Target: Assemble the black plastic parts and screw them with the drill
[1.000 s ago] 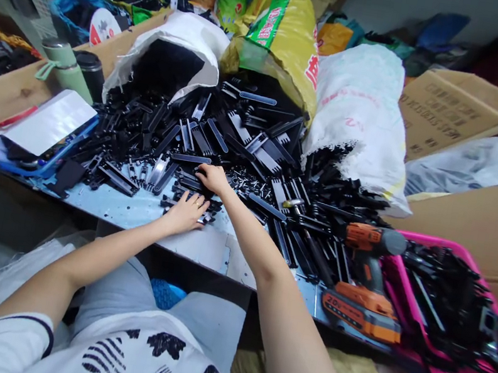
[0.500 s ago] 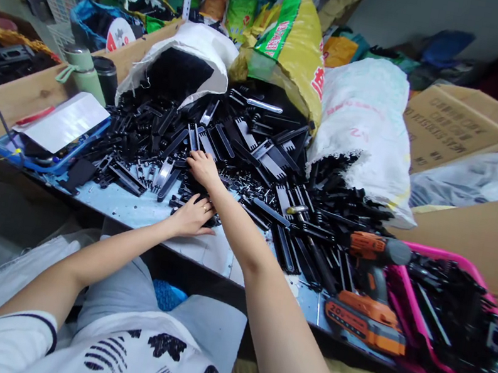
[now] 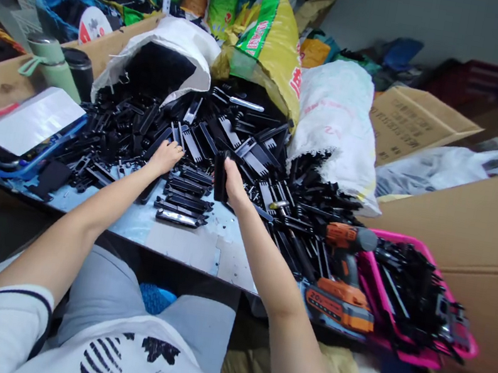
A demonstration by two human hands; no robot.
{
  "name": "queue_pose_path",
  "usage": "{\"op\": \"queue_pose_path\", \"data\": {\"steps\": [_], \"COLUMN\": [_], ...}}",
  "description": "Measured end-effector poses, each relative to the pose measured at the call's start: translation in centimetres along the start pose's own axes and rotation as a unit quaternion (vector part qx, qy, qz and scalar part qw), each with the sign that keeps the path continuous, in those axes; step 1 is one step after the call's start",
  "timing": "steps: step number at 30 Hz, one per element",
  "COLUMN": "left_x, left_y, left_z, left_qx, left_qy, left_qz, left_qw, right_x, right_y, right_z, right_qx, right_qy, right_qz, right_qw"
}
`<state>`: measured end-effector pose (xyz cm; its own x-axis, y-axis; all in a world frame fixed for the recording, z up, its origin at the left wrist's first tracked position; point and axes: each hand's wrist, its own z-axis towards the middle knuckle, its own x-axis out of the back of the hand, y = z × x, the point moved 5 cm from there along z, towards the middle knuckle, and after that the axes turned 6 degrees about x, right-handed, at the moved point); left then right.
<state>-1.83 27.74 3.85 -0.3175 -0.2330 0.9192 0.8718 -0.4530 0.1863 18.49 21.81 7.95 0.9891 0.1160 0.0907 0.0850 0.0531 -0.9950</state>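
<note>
My right hand (image 3: 234,185) is closed round a dark, long black part (image 3: 221,175), held upright above the bench. To its left, my left hand (image 3: 166,157) rests at the edge of the heap of black parts (image 3: 145,121), its fingers bent. What lies under those fingertips is hidden. Between and below my hands, several long black parts (image 3: 183,202) lie side by side in a stack of rows. The nearest one (image 3: 180,218) has a shiny top. Loose grey-and-black forked pieces (image 3: 254,155) lie just beyond my right hand.
An orange cordless drill (image 3: 341,291) stands at the right beside a pink basket (image 3: 473,345) of black parts. A white sack (image 3: 338,112) and a yellow sack (image 3: 277,45) spill parts behind. A blue tray (image 3: 26,175) and green bottle (image 3: 50,61) are at the left.
My hands have moved apart, left hand to the left, right hand to the right. The row of black parts beneath them now shows. My right hand now holds a black part. The view has shifted.
</note>
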Motion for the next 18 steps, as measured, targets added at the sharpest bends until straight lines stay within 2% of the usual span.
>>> {"op": "queue_pose_path", "data": {"steps": [2,4,7,8,10,13,15,18], "left_x": [0.7,2.7,6.8,7.5,7.7,6.4,5.7,5.8], "left_y": [0.0,0.8,3.9,5.6,9.6,14.6,16.1,16.7], "left_z": [0.2,-0.9,-4.5,-5.9,-8.5,-11.4,-12.6,-13.6], "left_qx": [-0.031,-0.038,0.002,0.015,0.028,0.038,0.054,0.062], "left_qy": [0.000,0.047,0.164,0.167,0.109,0.007,-0.008,0.022], "left_qz": [-0.016,-0.054,-0.178,-0.222,-0.296,-0.380,-0.406,-0.392], "left_qw": [0.999,0.997,0.970,0.960,0.949,0.924,0.912,0.918], "right_x": [0.8,1.5,2.0,1.9,1.2,-0.3,-0.7,0.1], "right_y": [1.1,1.8,2.4,2.5,2.6,2.6,2.4,1.8], "right_z": [-2.6,-5.2,-8.4,-9.3,-10.9,-12.8,-13.8,-15.0], "right_qx": [-0.061,-0.086,-0.075,-0.068,-0.052,-0.030,-0.006,0.056], "right_qy": [-0.007,-0.016,-0.026,-0.023,-0.012,-0.015,-0.033,-0.078], "right_qz": [0.076,0.121,0.139,0.138,0.137,0.131,0.105,0.016], "right_qw": [0.995,0.989,0.987,0.988,0.989,0.991,0.994,0.995]}}
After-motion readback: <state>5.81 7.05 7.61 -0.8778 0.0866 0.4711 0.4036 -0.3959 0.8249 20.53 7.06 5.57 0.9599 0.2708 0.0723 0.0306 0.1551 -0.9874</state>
